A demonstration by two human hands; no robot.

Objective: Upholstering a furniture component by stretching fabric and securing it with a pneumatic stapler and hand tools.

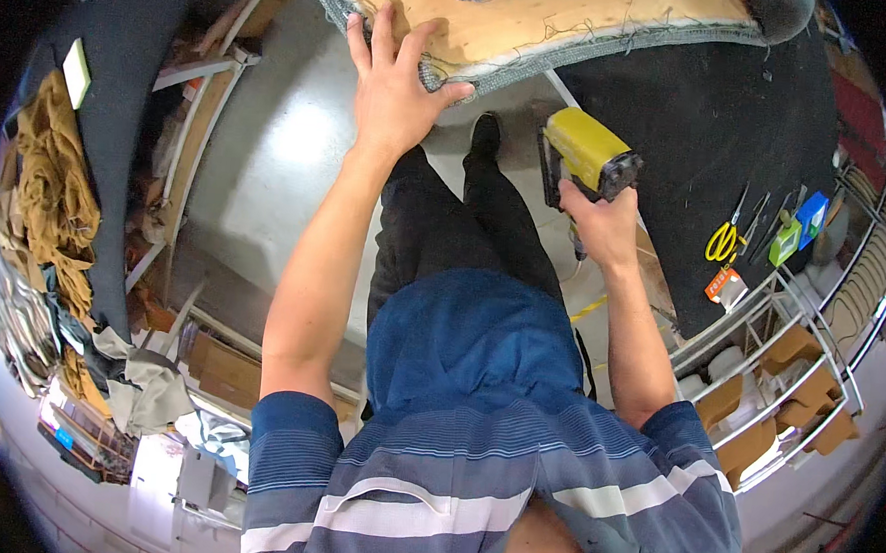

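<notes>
An upholstered wooden panel [537, 9], bare wood upward with grey fabric round its curved edge, lies at the top of the view. My left hand [397, 99] grips its near left edge, fingertips over the wood and thumb along the fabric rim. Loose threads stick out along that rim. Wrapped in my right hand [603, 223] is a yellow and black staple gun [588, 149], held to the right of my legs and apart from the panel. A hose seems to hang below its handle.
On the black table [672, 118] at right lie yellow-handled scissors [725, 239], green [786, 239] and blue [813, 213] items, and an orange-white packet [727, 288]. A metal rack [807, 396] stands lower right. Brown cloth [57, 176] hangs over a dark surface at left.
</notes>
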